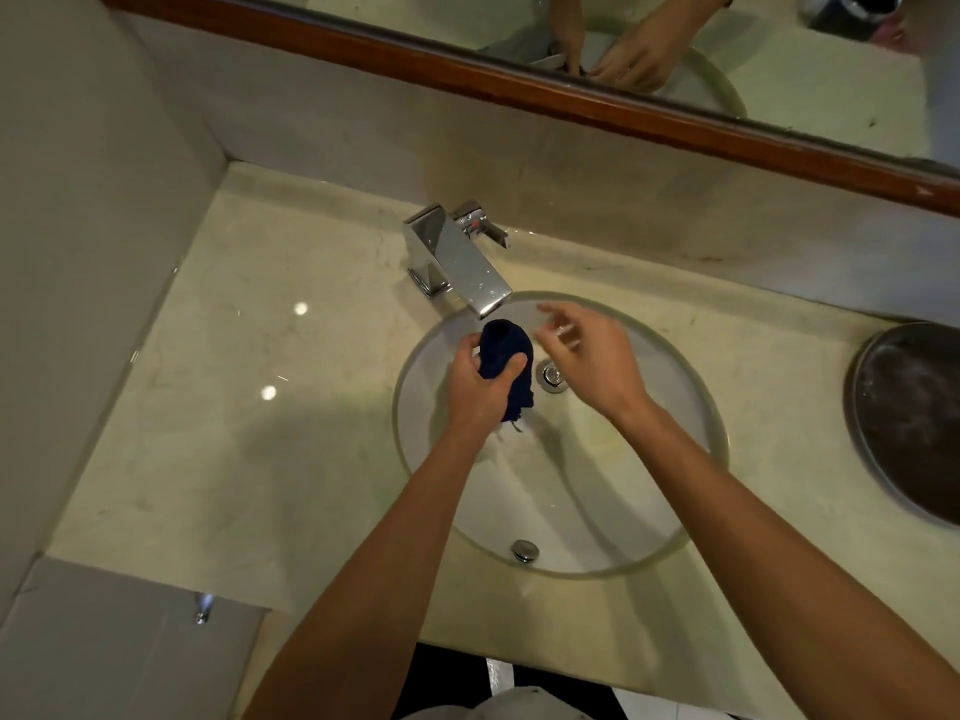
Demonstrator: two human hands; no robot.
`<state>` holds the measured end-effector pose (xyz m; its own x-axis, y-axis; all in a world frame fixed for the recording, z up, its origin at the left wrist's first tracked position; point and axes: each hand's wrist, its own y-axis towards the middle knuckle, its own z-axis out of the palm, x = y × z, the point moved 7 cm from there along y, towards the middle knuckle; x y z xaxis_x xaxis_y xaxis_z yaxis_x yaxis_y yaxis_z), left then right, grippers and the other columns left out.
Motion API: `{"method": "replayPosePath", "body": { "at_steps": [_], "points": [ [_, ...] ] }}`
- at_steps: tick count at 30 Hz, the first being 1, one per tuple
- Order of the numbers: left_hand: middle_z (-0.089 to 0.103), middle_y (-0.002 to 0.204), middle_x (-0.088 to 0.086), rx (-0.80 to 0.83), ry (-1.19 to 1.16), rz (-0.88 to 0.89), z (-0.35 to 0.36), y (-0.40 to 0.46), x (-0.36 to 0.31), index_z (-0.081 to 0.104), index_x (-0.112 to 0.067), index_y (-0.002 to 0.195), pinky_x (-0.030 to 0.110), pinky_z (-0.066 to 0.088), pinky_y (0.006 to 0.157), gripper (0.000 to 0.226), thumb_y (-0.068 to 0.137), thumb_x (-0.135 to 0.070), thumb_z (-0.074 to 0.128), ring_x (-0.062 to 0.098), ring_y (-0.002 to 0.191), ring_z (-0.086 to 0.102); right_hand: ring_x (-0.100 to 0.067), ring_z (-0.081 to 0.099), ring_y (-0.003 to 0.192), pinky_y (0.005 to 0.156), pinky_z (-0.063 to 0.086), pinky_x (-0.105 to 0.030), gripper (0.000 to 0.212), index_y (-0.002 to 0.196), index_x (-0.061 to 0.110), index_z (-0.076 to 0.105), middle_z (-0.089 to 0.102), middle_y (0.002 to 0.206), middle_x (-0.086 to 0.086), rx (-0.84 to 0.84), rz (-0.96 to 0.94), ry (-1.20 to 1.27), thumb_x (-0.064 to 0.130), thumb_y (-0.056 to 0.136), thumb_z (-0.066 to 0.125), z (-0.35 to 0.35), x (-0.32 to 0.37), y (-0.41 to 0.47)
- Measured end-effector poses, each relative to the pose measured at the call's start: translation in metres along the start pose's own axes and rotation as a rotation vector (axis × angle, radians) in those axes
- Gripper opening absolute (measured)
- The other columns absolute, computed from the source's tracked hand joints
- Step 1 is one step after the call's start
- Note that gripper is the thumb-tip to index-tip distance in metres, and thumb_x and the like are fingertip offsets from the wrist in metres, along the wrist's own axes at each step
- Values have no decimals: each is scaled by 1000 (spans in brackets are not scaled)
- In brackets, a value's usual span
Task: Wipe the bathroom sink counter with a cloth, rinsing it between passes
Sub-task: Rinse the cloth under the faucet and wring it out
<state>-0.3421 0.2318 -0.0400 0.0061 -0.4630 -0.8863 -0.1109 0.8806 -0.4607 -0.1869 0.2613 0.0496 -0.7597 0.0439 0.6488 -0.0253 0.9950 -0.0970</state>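
A dark blue cloth, bunched up, hangs over the round white sink basin just below the spout of the chrome faucet. My left hand grips the cloth, thumb across its front. My right hand hovers just right of the cloth above the drain, fingers loosely spread and blurred, holding nothing. The pale marble counter surrounds the basin.
A round dark metal tray lies on the counter at the right edge. A wood-framed mirror runs along the back wall. A grey wall closes the left side. A lower ledge with a small chrome fitting sits front left.
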Motion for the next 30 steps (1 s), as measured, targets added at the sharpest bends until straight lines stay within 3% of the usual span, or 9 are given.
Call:
{"method": "replayPosePath", "body": {
  "at_steps": [4, 9, 12, 16, 18, 21, 24, 27, 30],
  "points": [
    [72, 107, 3, 27, 118, 61, 2, 12, -3, 66, -13, 126, 33, 61, 80, 39, 89, -15, 77, 21, 95, 70, -10, 69, 79, 78, 55, -30, 41, 134, 19, 65, 74, 104, 6, -204, 17, 68, 40, 99, 63, -16, 40, 54],
    [64, 78, 8, 70, 115, 19, -2, 25, -10, 66, -6, 129, 24, 45, 44, 39, 90, -3, 74, 20, 54, 56, -12, 71, 82, 81, 59, -38, 27, 119, 29, 75, 77, 97, 11, -89, -14, -101, 38, 95, 68, 1, 51, 97],
    [64, 75, 4, 132, 98, 41, -6, 34, -13, 72, -3, 121, 27, 45, 59, 37, 85, 6, 70, 13, 57, 55, -14, 71, 81, 80, 59, -38, 23, 114, 29, 77, 78, 96, 10, -128, -12, -139, 38, 94, 69, 3, 42, 105],
    [76, 102, 11, 168, 182, 166, -9, 32, -19, 77, 1, 108, 12, 48, 72, 44, 76, 24, 58, -8, 76, 64, -13, 71, 80, 78, 59, -40, 26, 106, 23, 79, 78, 91, 5, -217, 26, -15, 43, 93, 69, 4, 21, 117],
    [76, 108, 16, 146, 150, 182, -12, 35, -13, 79, -2, 107, 20, 56, 71, 45, 74, 23, 59, 3, 85, 69, -12, 70, 70, 73, 59, -40, 39, 95, 20, 80, 77, 79, 4, -253, 96, 76, 55, 92, 64, 9, -1, 110],
    [75, 110, 17, 90, 70, 151, -18, 37, -2, 80, -6, 103, 50, 60, 79, 46, 71, 21, 59, 32, 97, 73, -28, 68, 59, 69, 59, -43, 72, 74, 4, 74, 71, 64, -11, -308, 427, 213, 68, 93, 47, 34, -53, 59],
    [76, 110, 10, 67, 92, 211, -17, 32, -1, 82, -9, 98, 46, 62, 84, 50, 68, 23, 57, 23, 103, 72, -26, 75, 68, 77, 63, -43, 91, 87, 4, 75, 77, 84, -15, 97, 891, 376, 86, 87, 36, 105, -102, -3],
    [77, 102, 2, 38, 78, 265, -13, 20, -7, 80, -3, 93, 33, 60, 88, 50, 65, 30, 56, 4, 98, 72, -40, 75, 93, 78, 63, -50, 116, 117, -6, 65, 74, 108, -25, 619, 1154, 999, 98, 73, 40, 176, -87, -42],
    [74, 97, 0, 0, 66, 246, -9, 6, -7, 79, 0, 96, 17, 55, 85, 47, 70, 31, 55, -7, 90, 70, -30, 76, 89, 77, 63, -41, 80, 110, 6, 67, 75, 102, -14, 617, 1073, 1631, 81, 88, 48, 191, -53, -28]
  ]
}}
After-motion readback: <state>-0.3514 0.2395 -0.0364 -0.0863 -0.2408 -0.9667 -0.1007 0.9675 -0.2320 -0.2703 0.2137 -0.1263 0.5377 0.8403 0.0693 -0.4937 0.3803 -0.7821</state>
